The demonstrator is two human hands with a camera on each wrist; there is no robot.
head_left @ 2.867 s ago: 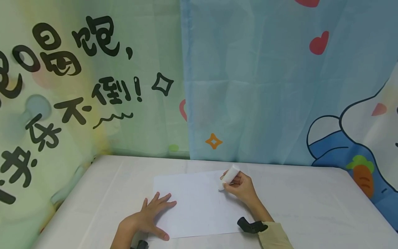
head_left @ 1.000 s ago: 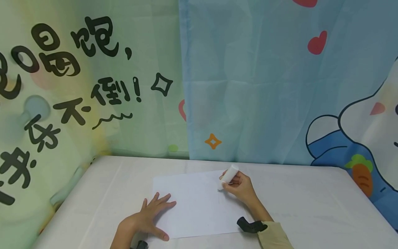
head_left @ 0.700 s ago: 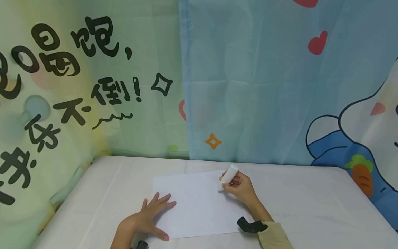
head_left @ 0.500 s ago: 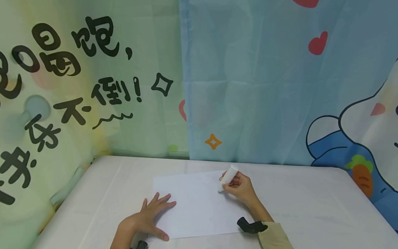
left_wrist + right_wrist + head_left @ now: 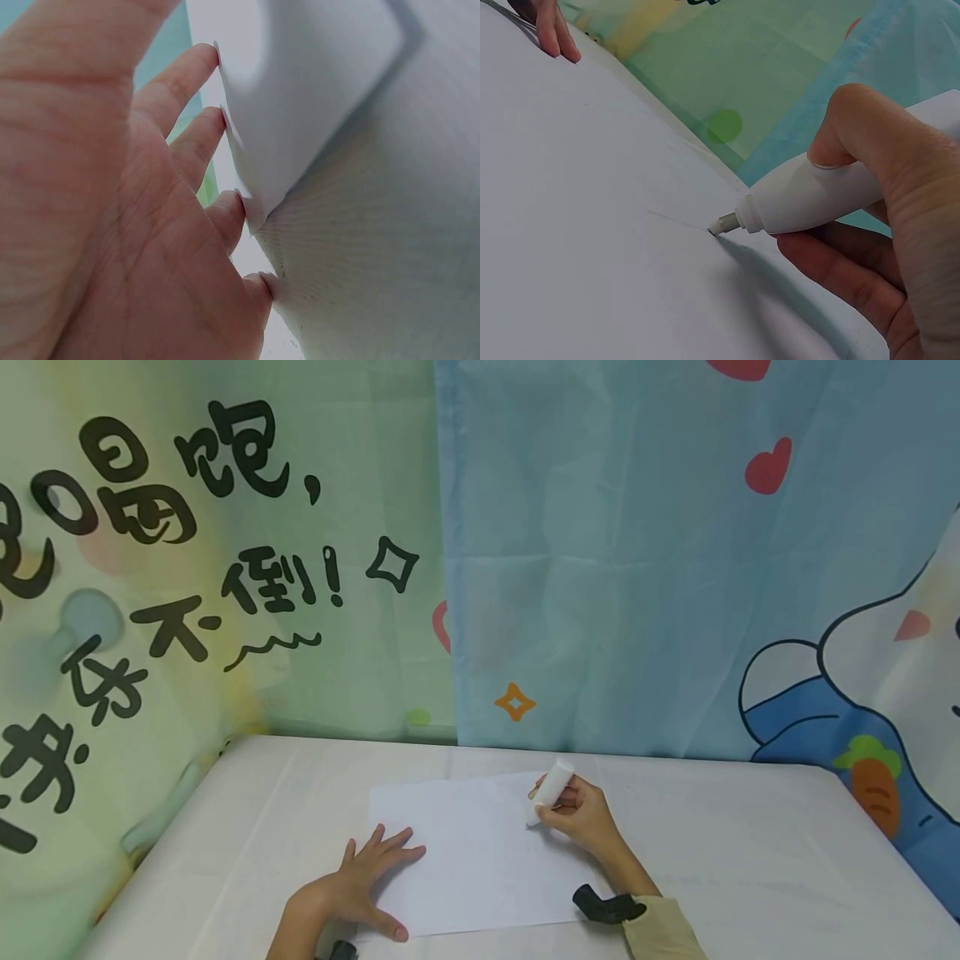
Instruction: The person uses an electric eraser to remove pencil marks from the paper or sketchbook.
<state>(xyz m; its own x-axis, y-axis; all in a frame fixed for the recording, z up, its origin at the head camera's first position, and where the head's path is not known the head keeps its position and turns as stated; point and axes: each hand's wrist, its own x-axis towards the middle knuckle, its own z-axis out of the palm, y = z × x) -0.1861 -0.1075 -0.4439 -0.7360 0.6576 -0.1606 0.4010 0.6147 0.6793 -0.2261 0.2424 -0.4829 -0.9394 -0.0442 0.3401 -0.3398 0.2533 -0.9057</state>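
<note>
A white sheet of paper [image 5: 472, 868] lies on the white-covered table. My left hand [image 5: 356, 885] rests with fingers spread on its left side; in the left wrist view, fingertips [image 5: 206, 56] press near the paper's edge. My right hand [image 5: 588, 817] grips a white electric eraser [image 5: 555, 783] near the sheet's upper right part. The right wrist view shows thumb and fingers around the electric eraser's thick body [image 5: 802, 195]. Its small tip [image 5: 718, 226] touches the paper at the end of a faint pencil line [image 5: 676, 220]. The tool is tilted.
The white tablecloth [image 5: 750, 852] surrounds the sheet. A green and blue printed curtain [image 5: 600, 568] hangs behind the table's far edge. A black wrist strap piece [image 5: 607, 906] sits on the right forearm, close to the paper's lower right corner.
The electric eraser and right hand have shifted slightly toward the near side of the paper, the tip staying low at the sheet. My left hand has not visibly moved.
</note>
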